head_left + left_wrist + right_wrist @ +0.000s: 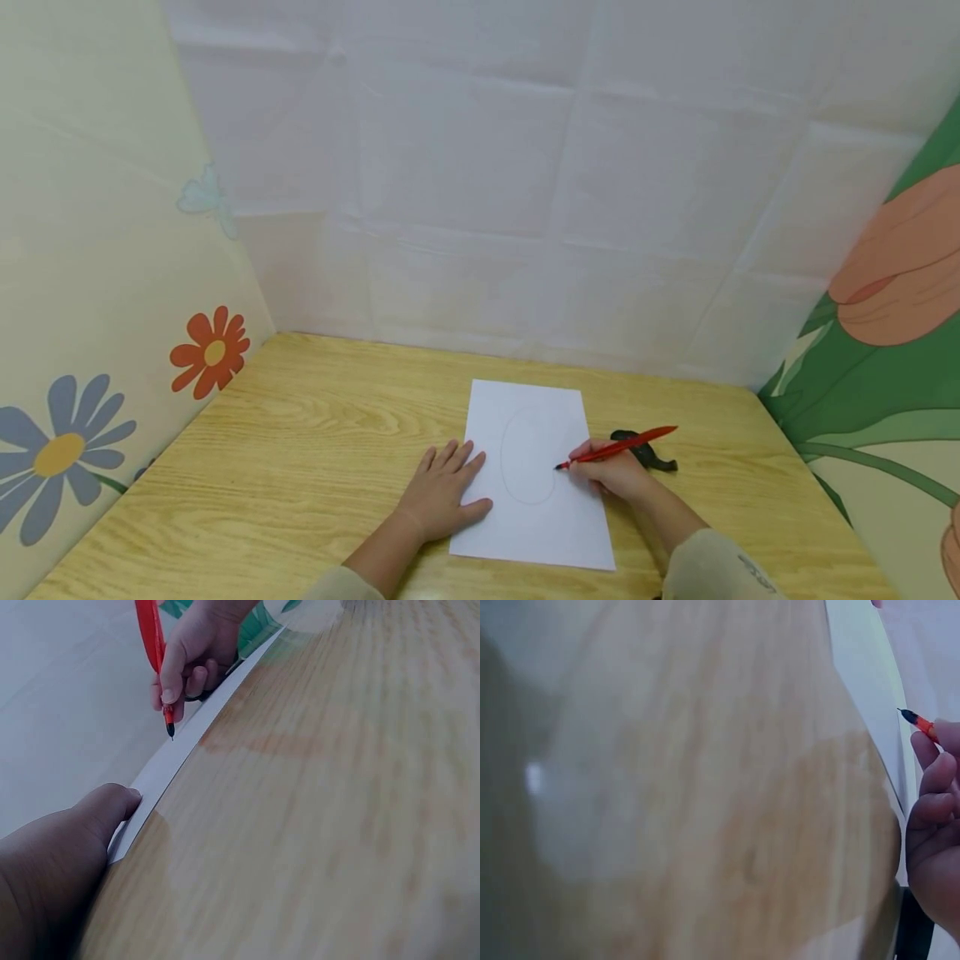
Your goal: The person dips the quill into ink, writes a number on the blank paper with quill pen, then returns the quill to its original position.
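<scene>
A white sheet of paper (487,533) lies on the wooden table, bearing a thin oval outline. My left hand (442,496) rests with spread fingers on the sheet's left edge; in the left wrist view its thumb (112,802) lies at the paper's edge. Between thumb and fingers, my right hand (615,473) pinches a slim red pen (622,444) with a black tip. The tip is at the right side of the oval, and the pen slants up to the right. In the right wrist view, the right hand's other fingers (934,810) are curled below the pen.
A dark, curved object (660,458) lies on the table just behind the right hand, partly hidden by it. The wooden table (300,450) stretches to a white cloth backdrop (465,167), with flower-patterned cloth (90,275) on both sides.
</scene>
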Action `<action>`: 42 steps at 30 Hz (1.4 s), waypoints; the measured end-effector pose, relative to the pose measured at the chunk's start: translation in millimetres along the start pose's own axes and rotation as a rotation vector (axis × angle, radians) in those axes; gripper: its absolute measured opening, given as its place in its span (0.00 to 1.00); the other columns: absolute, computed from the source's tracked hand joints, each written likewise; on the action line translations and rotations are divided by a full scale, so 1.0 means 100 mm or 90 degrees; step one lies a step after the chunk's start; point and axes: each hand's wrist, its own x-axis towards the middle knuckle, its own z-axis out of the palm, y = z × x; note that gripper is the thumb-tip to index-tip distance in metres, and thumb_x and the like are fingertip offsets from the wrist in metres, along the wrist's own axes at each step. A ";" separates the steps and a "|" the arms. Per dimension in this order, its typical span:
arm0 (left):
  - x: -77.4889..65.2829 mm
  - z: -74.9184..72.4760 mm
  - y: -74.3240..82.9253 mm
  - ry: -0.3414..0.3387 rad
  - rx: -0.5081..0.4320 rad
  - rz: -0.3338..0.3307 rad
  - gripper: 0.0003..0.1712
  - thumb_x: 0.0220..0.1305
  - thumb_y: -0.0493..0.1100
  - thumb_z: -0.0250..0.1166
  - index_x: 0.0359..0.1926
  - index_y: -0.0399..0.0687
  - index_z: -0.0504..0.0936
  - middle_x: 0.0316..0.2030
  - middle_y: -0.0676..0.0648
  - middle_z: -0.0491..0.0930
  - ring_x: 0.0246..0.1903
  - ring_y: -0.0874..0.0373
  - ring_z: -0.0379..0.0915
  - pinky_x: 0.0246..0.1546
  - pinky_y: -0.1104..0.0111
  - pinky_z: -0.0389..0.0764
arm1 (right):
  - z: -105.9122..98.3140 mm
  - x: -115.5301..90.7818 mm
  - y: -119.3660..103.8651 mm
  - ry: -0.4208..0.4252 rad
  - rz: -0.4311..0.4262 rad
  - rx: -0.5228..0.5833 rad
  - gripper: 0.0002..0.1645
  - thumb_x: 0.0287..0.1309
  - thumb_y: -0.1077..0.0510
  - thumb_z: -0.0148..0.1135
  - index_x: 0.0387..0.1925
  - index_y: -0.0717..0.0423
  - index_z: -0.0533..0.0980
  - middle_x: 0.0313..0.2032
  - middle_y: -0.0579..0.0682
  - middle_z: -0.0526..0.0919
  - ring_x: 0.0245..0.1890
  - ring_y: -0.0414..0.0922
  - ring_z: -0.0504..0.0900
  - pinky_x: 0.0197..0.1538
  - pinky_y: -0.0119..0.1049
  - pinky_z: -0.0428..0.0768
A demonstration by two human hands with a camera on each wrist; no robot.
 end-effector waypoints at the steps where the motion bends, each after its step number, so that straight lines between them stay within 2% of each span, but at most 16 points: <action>1: 0.00 0.00 0.00 0.000 -0.001 0.001 0.43 0.65 0.69 0.53 0.73 0.51 0.64 0.75 0.43 0.57 0.76 0.42 0.47 0.74 0.43 0.45 | 0.00 0.00 0.00 0.000 0.000 0.001 0.14 0.56 0.58 0.69 0.41 0.63 0.80 0.16 0.43 0.74 0.15 0.37 0.66 0.18 0.26 0.64; 5: 0.00 0.02 -0.01 0.004 0.004 0.001 0.43 0.64 0.69 0.53 0.73 0.52 0.64 0.75 0.44 0.57 0.76 0.43 0.47 0.74 0.43 0.45 | 0.00 0.01 -0.01 0.006 0.003 0.005 0.14 0.56 0.58 0.69 0.42 0.63 0.80 0.17 0.43 0.74 0.15 0.38 0.66 0.18 0.26 0.64; 15: -0.01 -0.02 0.02 -0.001 0.003 -0.003 0.43 0.64 0.69 0.53 0.73 0.52 0.64 0.75 0.44 0.56 0.76 0.42 0.47 0.74 0.43 0.45 | 0.04 0.03 -0.06 0.040 0.037 -0.003 0.14 0.55 0.57 0.70 0.41 0.60 0.80 0.17 0.44 0.75 0.16 0.39 0.69 0.19 0.28 0.65; 25: -0.04 -0.07 0.04 -0.007 0.003 -0.001 0.42 0.65 0.69 0.53 0.72 0.51 0.64 0.75 0.43 0.57 0.76 0.42 0.48 0.74 0.43 0.47 | 0.06 0.08 -0.06 0.052 0.048 0.005 0.14 0.55 0.57 0.70 0.42 0.59 0.80 0.17 0.44 0.74 0.16 0.39 0.67 0.19 0.28 0.64; 42: -0.01 0.00 0.00 -0.001 0.011 -0.001 0.43 0.65 0.69 0.53 0.73 0.52 0.63 0.75 0.44 0.56 0.76 0.42 0.46 0.74 0.42 0.45 | 0.10 0.13 -0.10 0.088 0.083 0.005 0.12 0.54 0.56 0.71 0.40 0.56 0.81 0.18 0.45 0.75 0.17 0.41 0.68 0.20 0.29 0.64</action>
